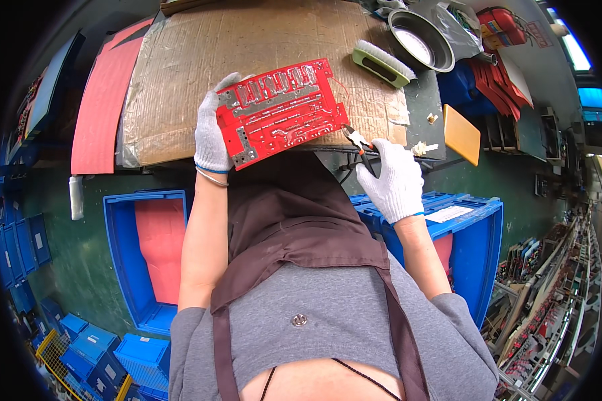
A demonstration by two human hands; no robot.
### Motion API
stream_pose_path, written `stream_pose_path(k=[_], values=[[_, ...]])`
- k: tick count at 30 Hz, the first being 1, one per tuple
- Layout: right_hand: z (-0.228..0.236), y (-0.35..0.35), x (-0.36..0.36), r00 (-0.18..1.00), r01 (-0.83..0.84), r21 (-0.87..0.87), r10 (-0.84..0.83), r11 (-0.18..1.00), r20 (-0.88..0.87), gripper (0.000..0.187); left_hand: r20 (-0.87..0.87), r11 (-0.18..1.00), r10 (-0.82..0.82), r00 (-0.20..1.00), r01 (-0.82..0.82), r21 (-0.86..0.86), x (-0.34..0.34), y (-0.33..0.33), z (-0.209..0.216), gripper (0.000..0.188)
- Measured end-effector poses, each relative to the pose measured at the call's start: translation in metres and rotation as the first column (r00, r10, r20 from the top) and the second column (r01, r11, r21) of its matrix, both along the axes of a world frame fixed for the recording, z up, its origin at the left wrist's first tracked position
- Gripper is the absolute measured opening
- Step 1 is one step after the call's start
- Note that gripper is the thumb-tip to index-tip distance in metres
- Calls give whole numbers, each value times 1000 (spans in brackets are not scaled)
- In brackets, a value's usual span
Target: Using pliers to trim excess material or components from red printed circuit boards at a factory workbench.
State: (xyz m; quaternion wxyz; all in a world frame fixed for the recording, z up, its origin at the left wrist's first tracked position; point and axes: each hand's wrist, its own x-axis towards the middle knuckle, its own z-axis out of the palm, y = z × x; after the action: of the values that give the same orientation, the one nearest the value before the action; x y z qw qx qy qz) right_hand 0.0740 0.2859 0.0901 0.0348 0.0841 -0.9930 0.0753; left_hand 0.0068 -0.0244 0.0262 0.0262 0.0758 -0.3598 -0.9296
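A red circuit board [284, 115], solder side facing me, is tilted up over the near edge of the bench. My left hand [213, 137], in a white knit glove, grips the board along its left edge, the fingers partly hidden behind it. In my gloved right hand [392, 180] is a pair of cutting pliers [358, 144] with orange and black handles. The pliers' jaws lie close to the board's lower right corner; whether they touch it I cannot tell. A thin red wire arcs off the board's right side.
Cardboard [274, 33] covers the bench. A green-backed brush [383, 63] and a round metal bowl [421, 41] stand at the far right, a yellow block [461, 135] at the right edge. Blue crates [117, 260] flank me on both sides; a red sheet [107, 100] lies left.
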Motion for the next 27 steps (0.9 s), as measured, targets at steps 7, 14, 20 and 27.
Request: stream_pose_path(k=[7, 14, 20, 27], values=[[5, -3, -2, 999, 21, -13, -21, 1000, 37, 46, -8, 1000, -4, 1000, 4, -3, 2, 2, 2, 51], [8, -12, -1, 985, 100, -35, -94, 994, 145, 41, -26, 1000, 4, 1000, -4, -2, 4, 3, 5, 50], [6, -30, 3, 984, 126, 20, -128, 992, 122, 36, -111, 1000, 4, 994, -5, -9, 3, 0, -7, 53], [-4, -28, 1, 989, 127, -25, -124, 992, 83, 33, -125, 999, 18, 992, -24, -45, 4, 1, -5, 54]])
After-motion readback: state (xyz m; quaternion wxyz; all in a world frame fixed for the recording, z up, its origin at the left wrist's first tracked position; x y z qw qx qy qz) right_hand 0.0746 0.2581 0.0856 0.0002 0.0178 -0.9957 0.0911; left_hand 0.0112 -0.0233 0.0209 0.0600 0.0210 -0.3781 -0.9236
